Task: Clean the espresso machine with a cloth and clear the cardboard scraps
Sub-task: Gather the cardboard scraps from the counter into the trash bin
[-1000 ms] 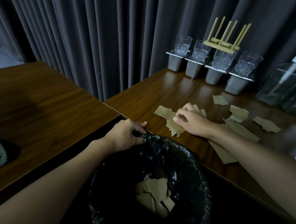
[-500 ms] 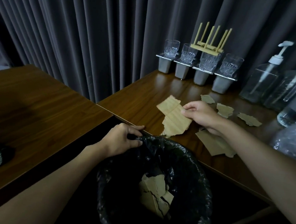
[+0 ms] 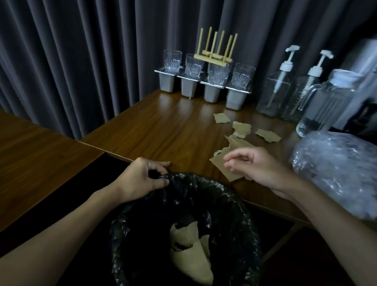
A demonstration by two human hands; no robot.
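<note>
Now the left hand (image 3: pixel 140 179) curls around the near-left rim of the bin (image 3: pixel 241 204), pinching the crinkled black liner (image 3: pixel 202 183) between thumb and fingers. The bin sits just below the table (image 3: pixel 172 130) edge, and torn cardboard pieces (image 3: pixel 192 261) lie at its bottom.

The right hand (image 3: pixel 257 167) hovers over the table's front edge with its fingers loosely bent and slightly spread. It holds nothing, though motion blur makes it hard to say whether the fingertips brush what lies under them. Beneath it is the largest scrap (image 3: pixel 220 168), flat on the wood, one corner reaching the table edge. Three smaller scraps lie farther back, apart from one another: one (image 3: pixel 221 118) toward the glasses, one (image 3: pixel 241 129) in the middle, one (image 3: pixel 268 135) to the right.

Along the curtain (image 3: pixel 78 45) stands a row of clear glasses (image 3: pixel 194 65) in metal holders (image 3: pixel 188 87), with a small wooden rack (image 3: pixel 213 55) resting upside down on two of them. To their right are two pump bottles (image 3: pixel 276 91), then a glass jug (image 3: pixel 324 103). A bundle of clear plastic wrap (image 3: pixel 339 169) sits near the right forearm. At far right stands a pale appliance (image 3: pixel 375 77) — too smeared to identify. A second table (image 3: pixel 26 153) stands to the left.
</note>
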